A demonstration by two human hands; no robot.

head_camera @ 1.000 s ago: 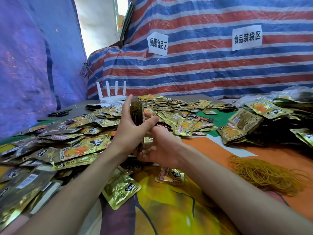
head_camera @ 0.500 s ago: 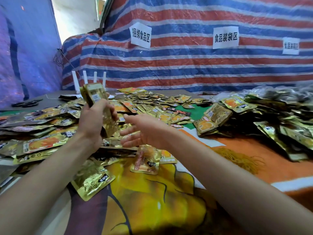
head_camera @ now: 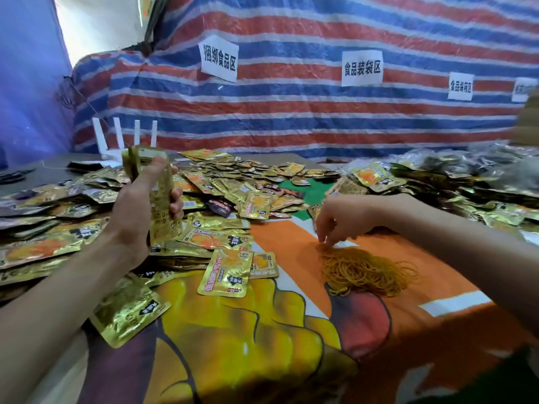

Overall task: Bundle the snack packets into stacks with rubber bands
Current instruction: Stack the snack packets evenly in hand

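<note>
My left hand (head_camera: 137,208) grips an upright stack of gold snack packets (head_camera: 156,182), thumb on one face and fingers round the other, above the loose packets at the left. My right hand (head_camera: 345,217) reaches down with its fingertips at the far edge of a heap of yellow rubber bands (head_camera: 364,271) on the orange cloth. Whether its fingers pinch a band I cannot tell. A wide spread of loose gold packets (head_camera: 221,196) covers the table behind and to the left.
Bundled packets (head_camera: 376,177) and more bags pile up at the right. A white router (head_camera: 116,147) with antennas stands at the back left near the striped tarp wall (head_camera: 291,112). Single packets (head_camera: 227,271) lie on the printed cloth (head_camera: 233,339) in front.
My right hand left the stack and moved right to the rubber band heap. My left hand keeps the stack upright. The view has swung to the right.
</note>
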